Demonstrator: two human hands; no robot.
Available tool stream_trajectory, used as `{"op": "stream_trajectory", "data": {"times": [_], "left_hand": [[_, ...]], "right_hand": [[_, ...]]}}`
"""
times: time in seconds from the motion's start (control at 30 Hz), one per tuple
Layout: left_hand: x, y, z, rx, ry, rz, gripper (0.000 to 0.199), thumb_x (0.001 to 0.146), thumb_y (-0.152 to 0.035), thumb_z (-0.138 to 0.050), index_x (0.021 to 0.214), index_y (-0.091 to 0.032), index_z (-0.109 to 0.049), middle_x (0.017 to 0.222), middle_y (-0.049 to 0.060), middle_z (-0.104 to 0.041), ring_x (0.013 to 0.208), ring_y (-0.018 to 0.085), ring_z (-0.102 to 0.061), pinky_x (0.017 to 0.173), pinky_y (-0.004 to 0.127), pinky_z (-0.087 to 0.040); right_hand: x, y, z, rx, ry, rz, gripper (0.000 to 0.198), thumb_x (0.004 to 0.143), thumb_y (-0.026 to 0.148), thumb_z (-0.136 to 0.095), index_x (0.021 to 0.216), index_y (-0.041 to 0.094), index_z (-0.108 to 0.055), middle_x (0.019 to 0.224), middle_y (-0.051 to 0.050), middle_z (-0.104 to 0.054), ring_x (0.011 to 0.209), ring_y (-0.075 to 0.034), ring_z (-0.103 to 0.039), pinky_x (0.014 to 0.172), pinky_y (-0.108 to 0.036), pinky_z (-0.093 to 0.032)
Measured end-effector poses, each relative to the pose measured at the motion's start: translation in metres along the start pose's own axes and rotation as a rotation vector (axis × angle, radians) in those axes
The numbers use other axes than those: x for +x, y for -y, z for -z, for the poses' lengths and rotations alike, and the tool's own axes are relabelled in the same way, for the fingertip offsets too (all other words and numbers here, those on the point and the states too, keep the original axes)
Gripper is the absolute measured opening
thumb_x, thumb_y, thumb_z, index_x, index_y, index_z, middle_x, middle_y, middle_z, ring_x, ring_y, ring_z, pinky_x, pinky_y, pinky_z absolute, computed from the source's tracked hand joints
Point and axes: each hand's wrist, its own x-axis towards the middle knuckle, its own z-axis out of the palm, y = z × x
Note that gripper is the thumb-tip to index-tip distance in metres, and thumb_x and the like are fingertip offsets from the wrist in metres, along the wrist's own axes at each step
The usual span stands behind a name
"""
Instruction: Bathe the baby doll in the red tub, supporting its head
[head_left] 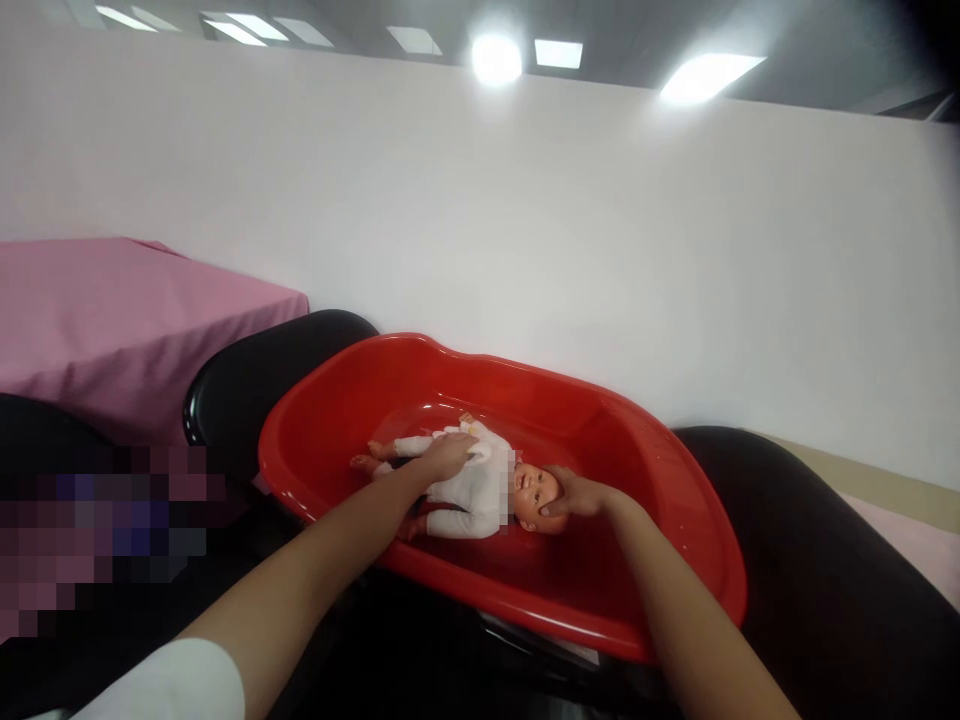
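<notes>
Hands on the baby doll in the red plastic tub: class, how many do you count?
2. The left hand rests on the white-clothed baby doll's body; the right hand cups its head. Both are inside the red plastic tub.

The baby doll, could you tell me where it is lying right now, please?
In the head view, the baby doll lies inside the red tub, centre frame, the left hand on its body and the right hand at its head.
</notes>
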Motion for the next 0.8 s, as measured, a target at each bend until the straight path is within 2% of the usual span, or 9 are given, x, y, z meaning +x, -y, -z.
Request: {"op": "stream_trajectory", "data": {"times": [0.07, 0.23, 0.47, 0.63, 0.8], "left_hand": [[0.002, 0.002, -0.004, 0.008, 0.03, -0.025, 0.05, 0.096, -0.035, -0.036, 0.143, -0.026, -0.051, 0.144, 0.007, -0.054, 0.131, 0.028, -0.048, 0.112, 0.041, -0.033], [0.003, 0.018, -0.008, 0.04, 0.048, 0.134, 0.046, 0.097, -0.036, -0.035, 0.138, -0.03, -0.055, 0.139, 0.007, -0.059, 0.126, 0.028, -0.054, 0.108, 0.043, -0.038], [0.0, 0.032, -0.01, 0.082, 0.017, 0.308, 0.048, 0.1, -0.031, -0.028, 0.139, -0.02, -0.053, 0.145, 0.012, -0.053, 0.134, 0.029, -0.047, 0.112, 0.046, -0.033], [-0.004, 0.036, -0.002, 0.145, 0.001, 0.432, 0.044, 0.098, -0.033, -0.031, 0.123, -0.016, -0.062, 0.126, 0.018, -0.064, 0.119, 0.034, -0.059, 0.102, 0.054, -0.039], [-0.009, 0.039, 0.0, 0.195, -0.003, 0.544, 0.042, 0.095, -0.022, -0.033, 0.124, -0.011, -0.061, 0.123, 0.022, -0.064, 0.119, 0.036, -0.057, 0.1, 0.055, -0.04]], "right_hand": [[0.0, 0.0, 0.0, 0.001, -0.002, 0.002, 0.101, 0.062, 0.041, -0.082, 0.148, 0.016, -0.036, 0.15, -0.017, -0.044, 0.135, -0.032, -0.047, 0.112, -0.041, -0.04], [-0.003, 0.004, 0.001, 0.028, 0.015, -0.021, 0.104, 0.062, 0.04, -0.082, 0.151, 0.016, -0.032, 0.151, -0.016, -0.043, 0.137, -0.032, -0.045, 0.113, -0.04, -0.039], [-0.003, 0.002, 0.001, 0.017, 0.006, -0.017, 0.102, 0.062, 0.04, -0.083, 0.15, 0.021, -0.035, 0.153, -0.013, -0.04, 0.136, -0.031, -0.045, 0.112, -0.04, -0.041], [-0.003, 0.002, 0.001, 0.021, 0.005, -0.026, 0.1, 0.063, 0.04, -0.082, 0.15, 0.022, -0.035, 0.149, -0.013, -0.045, 0.135, -0.031, -0.047, 0.111, -0.041, -0.041], [-0.003, 0.003, 0.001, 0.013, 0.014, -0.008, 0.102, 0.064, 0.04, -0.082, 0.151, 0.019, -0.033, 0.149, -0.013, -0.045, 0.138, -0.031, -0.045, 0.114, -0.04, -0.039]]}}
